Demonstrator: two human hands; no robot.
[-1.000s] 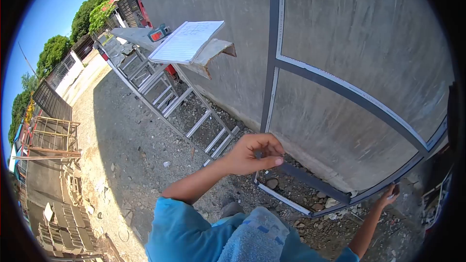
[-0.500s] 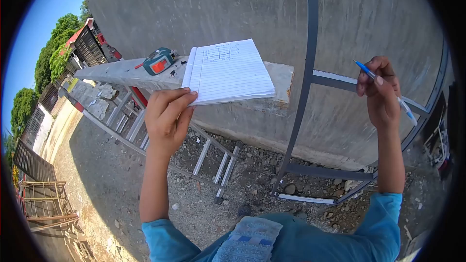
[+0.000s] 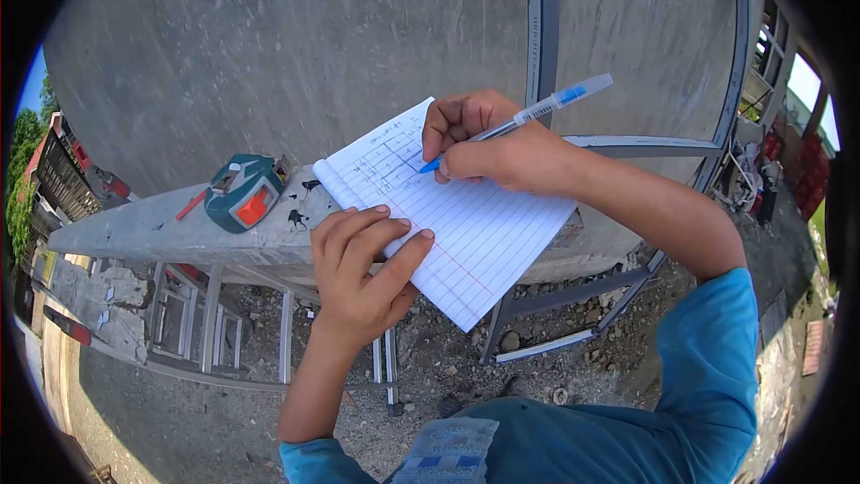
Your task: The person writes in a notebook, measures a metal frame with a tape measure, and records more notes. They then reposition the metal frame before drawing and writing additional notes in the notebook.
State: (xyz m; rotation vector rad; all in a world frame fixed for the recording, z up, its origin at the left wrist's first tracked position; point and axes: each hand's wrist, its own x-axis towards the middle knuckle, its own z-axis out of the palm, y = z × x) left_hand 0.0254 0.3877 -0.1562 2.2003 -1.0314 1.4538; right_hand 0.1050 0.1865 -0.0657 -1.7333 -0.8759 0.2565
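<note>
A lined notepad [image 3: 457, 255] with a hand-drawn grid and figures near its top lies tilted on the concrete ledge, its lower corner hanging past the edge. My left hand [image 3: 363, 273] grips the pad's near left side, fingertips on the paper; the thumb is partly hidden. In my right hand [image 3: 484, 143] is a blue ballpoint pen [image 3: 546, 108], pinched with its tip at the grid and its capped end pointing up to the right. Left of the pad sits a green and orange tape measure [image 3: 244, 194].
The concrete ledge [image 3: 134, 224] runs left along a grey wall [image 3: 296, 45]. A grey metal frame [image 3: 543, 36] leans at the right. Below the ledge an aluminium ladder [image 3: 286, 336] rests over gravel. A power tool [image 3: 109, 183] is at far left.
My right hand has come left and down from the metal frame, bringing the pen onto the pad. The pad has turned, and my left fingers now lie further over it. The view has shifted.
</note>
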